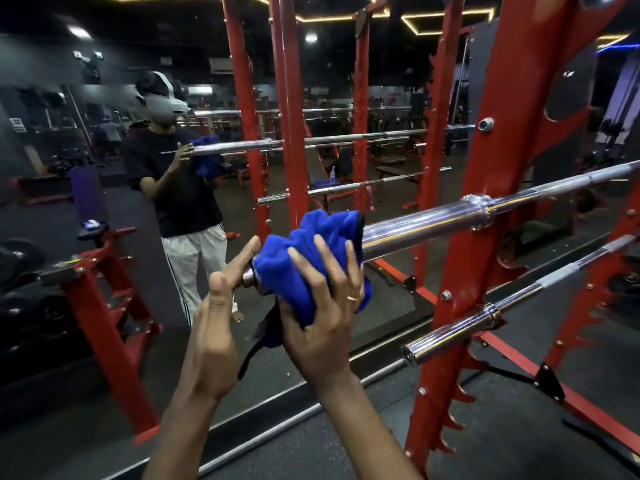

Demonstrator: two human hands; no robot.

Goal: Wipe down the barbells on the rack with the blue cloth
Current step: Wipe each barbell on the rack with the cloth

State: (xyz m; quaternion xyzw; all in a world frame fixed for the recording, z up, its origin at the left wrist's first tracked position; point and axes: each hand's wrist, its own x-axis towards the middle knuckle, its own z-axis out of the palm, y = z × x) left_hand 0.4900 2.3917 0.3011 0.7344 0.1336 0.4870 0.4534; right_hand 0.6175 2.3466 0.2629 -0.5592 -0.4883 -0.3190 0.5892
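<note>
Two hands are at the near end of the upper barbell (422,226), and we start at the right hand (322,306), whose fingers (325,268) curl over the blue cloth (304,258) and press it round the chrome sleeve close to its tip. The left hand (216,317) stands just beside the bar's end cap, its fingers (242,254) straight and loosely spread, one fingertip near or touching the tip; we cannot tell which, and it holds nothing. From the cloth the bar's long axis runs up and to the right, past its collar (479,211) and through the red rack upright (491,174), so we judge the coming wipe must travel along that line away from the right hand's present grip, with the right hand the nearer one for it. A second barbell (460,336) lies lower on the same rack, parallel and to the right, with no cloth on it. Behind the rack a mirror (104,168) reflects the person.
</note>
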